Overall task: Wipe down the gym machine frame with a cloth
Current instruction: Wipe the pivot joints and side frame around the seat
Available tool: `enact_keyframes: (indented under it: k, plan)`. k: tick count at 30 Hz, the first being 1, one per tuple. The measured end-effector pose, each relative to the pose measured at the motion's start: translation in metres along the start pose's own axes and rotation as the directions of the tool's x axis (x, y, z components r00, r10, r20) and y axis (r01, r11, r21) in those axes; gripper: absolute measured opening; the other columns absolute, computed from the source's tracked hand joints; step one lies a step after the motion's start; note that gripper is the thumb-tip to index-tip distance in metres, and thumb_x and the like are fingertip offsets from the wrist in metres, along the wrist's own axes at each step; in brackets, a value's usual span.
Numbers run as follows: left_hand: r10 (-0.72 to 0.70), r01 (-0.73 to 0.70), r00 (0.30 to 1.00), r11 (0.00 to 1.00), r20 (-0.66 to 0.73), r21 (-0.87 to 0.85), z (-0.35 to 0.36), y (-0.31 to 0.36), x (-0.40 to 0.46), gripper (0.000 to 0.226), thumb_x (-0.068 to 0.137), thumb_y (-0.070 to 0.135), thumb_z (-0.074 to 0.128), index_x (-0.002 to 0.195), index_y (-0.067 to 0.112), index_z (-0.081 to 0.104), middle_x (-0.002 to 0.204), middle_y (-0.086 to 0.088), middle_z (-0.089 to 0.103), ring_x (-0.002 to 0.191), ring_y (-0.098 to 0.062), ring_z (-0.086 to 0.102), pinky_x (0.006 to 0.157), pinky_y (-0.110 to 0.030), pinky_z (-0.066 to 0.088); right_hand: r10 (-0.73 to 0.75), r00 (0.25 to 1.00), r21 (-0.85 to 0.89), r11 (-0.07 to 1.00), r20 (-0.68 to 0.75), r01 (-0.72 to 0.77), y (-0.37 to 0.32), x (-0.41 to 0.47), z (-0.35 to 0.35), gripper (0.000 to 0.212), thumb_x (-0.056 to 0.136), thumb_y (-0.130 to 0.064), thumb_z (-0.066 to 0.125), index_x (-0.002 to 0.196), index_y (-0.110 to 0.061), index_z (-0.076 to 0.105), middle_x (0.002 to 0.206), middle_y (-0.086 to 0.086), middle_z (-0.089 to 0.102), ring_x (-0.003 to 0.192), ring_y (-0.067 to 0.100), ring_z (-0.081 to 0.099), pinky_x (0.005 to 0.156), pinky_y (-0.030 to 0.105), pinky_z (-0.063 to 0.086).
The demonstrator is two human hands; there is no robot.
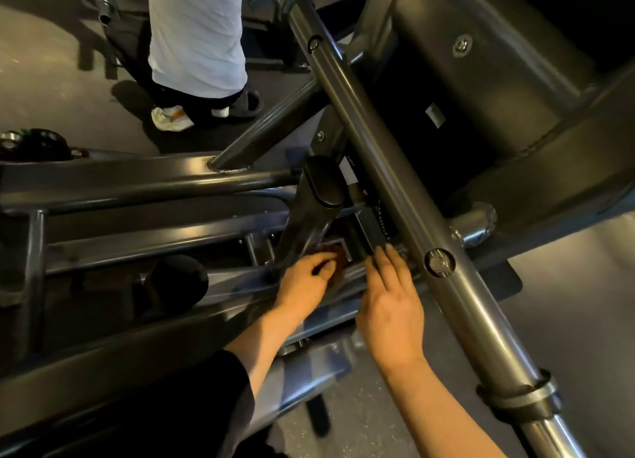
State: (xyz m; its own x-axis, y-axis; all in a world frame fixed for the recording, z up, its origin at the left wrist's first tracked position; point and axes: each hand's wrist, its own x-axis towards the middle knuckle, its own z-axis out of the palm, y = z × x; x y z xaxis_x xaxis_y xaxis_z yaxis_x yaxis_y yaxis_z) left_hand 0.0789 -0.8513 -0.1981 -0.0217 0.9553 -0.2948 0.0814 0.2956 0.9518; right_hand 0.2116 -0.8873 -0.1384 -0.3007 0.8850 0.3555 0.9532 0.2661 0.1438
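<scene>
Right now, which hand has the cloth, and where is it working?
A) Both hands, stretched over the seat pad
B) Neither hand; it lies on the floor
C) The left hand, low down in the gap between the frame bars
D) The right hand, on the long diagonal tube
C: the left hand grips the brown cloth low among the frame bars, while the right hand lies open beside it.

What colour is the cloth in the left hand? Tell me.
Dark brown cloth, gripped by the left hand; head view.
</scene>
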Motion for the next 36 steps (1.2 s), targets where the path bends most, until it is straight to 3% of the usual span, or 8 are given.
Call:
enact_keyframes:
  k: [9, 11, 14, 26, 28, 30, 32, 36]
  plan:
    - [0.126, -0.093, 0.918, 0.990, 0.375, -0.105, 0.029, 0.049, 0.048, 0.033, 0.099, 0.014, 0.050, 0.130, 0.011, 0.059, 0.127, -0.012, 0.060, 0.120, -0.025, 0.056, 0.106, -0.040, 0.043, -0.035, 0.998, 0.035, 0.999, -0.055, 0.037, 0.005, -0.002, 0.004, 0.053, 0.063, 0.010, 0.075, 0.116, 0.008, 0.065, 0.126, 0.024, 0.061, 0.131, 0.031, 0.039, 0.113, 0.044, 0.030]
    - [0.142, -0.118, 0.918, 0.989, 0.370, -0.085, 0.026, 0.044, 0.047, 0.031, 0.099, 0.010, 0.049, 0.128, 0.007, 0.060, 0.125, -0.011, 0.062, 0.118, -0.023, 0.057, 0.099, -0.025, 0.045, -0.033, 0.998, 0.030, 0.999, -0.048, 0.034, 0.004, -0.001, 0.005, 0.054, 0.063, 0.011, 0.076, 0.116, 0.009, 0.065, 0.126, 0.024, 0.061, 0.131, 0.032, 0.039, 0.115, 0.042, 0.027]
    - [0.192, -0.189, 0.931, 0.981, 0.312, -0.040, 0.011, 0.027, 0.036, 0.033, 0.099, 0.007, 0.049, 0.131, 0.010, 0.058, 0.126, -0.002, 0.060, 0.119, -0.011, 0.053, 0.091, -0.004, 0.037, -0.032, 0.998, 0.034, 0.999, -0.062, 0.034, 0.003, -0.001, 0.005, 0.055, 0.061, 0.012, 0.076, 0.115, 0.009, 0.065, 0.125, 0.025, 0.061, 0.130, 0.033, 0.039, 0.110, 0.046, 0.034]
    - [0.123, -0.097, 0.981, 0.981, -0.152, 0.169, -0.026, -0.054, -0.044, 0.038, 0.093, 0.002, 0.057, 0.128, 0.016, 0.059, 0.125, -0.002, 0.061, 0.116, -0.018, 0.055, 0.093, -0.017, 0.035, 0.099, 0.995, 0.417, 0.903, 0.032, -0.104, -0.015, -0.037, 0.010, 0.038, 0.076, 0.003, 0.066, 0.114, -0.001, 0.066, 0.126, 0.014, 0.060, 0.129, 0.026, 0.046, 0.112, 0.033, 0.034]
    - [0.137, -0.097, 0.965, 0.978, -0.223, 0.184, -0.022, -0.058, -0.063, 0.045, 0.088, -0.007, 0.056, 0.128, 0.014, 0.058, 0.125, -0.002, 0.058, 0.117, -0.020, 0.054, 0.093, -0.013, 0.032, 0.288, 0.942, 0.597, 0.730, 0.175, -0.334, -0.038, -0.063, 0.010, 0.035, 0.082, 0.000, 0.065, 0.112, -0.016, 0.067, 0.113, 0.005, 0.064, 0.114, 0.020, 0.056, 0.102, 0.033, 0.044]
    - [0.089, -0.069, 0.966, 0.994, -0.243, 0.090, -0.011, -0.059, -0.082, 0.050, 0.086, -0.017, 0.050, 0.129, 0.007, 0.055, 0.124, -0.007, 0.055, 0.113, -0.020, 0.054, 0.089, -0.006, 0.034, 0.351, 0.717, 0.732, 0.114, 0.602, -0.672, -0.059, -0.072, 0.004, 0.041, 0.092, -0.006, 0.062, 0.125, -0.028, 0.055, 0.117, -0.001, 0.065, 0.114, 0.017, 0.060, 0.103, 0.037, 0.046]
    - [-0.024, 0.007, 0.984, 0.995, -0.176, -0.099, 0.006, -0.059, -0.099, 0.048, 0.088, -0.021, 0.041, 0.127, 0.005, 0.053, 0.123, -0.010, 0.056, 0.109, -0.019, 0.055, 0.086, -0.005, 0.041, 0.172, 0.536, 0.554, -0.417, 0.826, -0.720, -0.066, -0.075, 0.006, 0.040, 0.097, -0.010, 0.056, 0.130, -0.032, 0.052, 0.122, 0.001, 0.067, 0.115, 0.020, 0.062, 0.104, 0.042, 0.047]
    - [-0.117, 0.116, 0.993, 0.989, -0.005, -0.095, 0.036, -0.072, -0.119, 0.043, 0.091, -0.014, 0.046, 0.112, 0.020, 0.059, 0.117, -0.012, 0.063, 0.106, -0.023, 0.061, 0.095, -0.028, 0.048, 0.251, 0.419, 0.483, -0.569, 0.873, -0.665, -0.056, -0.085, 0.027, 0.036, 0.094, 0.003, 0.054, 0.125, -0.012, 0.062, 0.114, 0.014, 0.070, 0.106, 0.029, 0.066, 0.094, 0.040, 0.053]
